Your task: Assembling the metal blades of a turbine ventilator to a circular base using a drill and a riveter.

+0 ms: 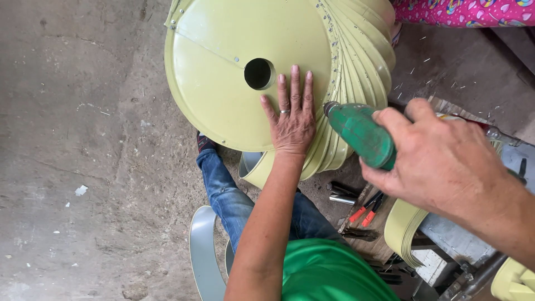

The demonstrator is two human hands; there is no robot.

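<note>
Your left hand [293, 120] lies flat, fingers spread, on the pale green sheet-metal disc [223, 78] just below its round centre hole [259, 73], pinning the disc steady over your knee on the concrete floor [83, 167]. Your right hand [440, 161] is wrapped around the green power drill [359, 134], its nose set against the riveted rim [334, 67] where the stacked curved blades [365, 50] join.

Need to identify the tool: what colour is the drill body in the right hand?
Green drill, gripped by the right hand; head view.
</note>
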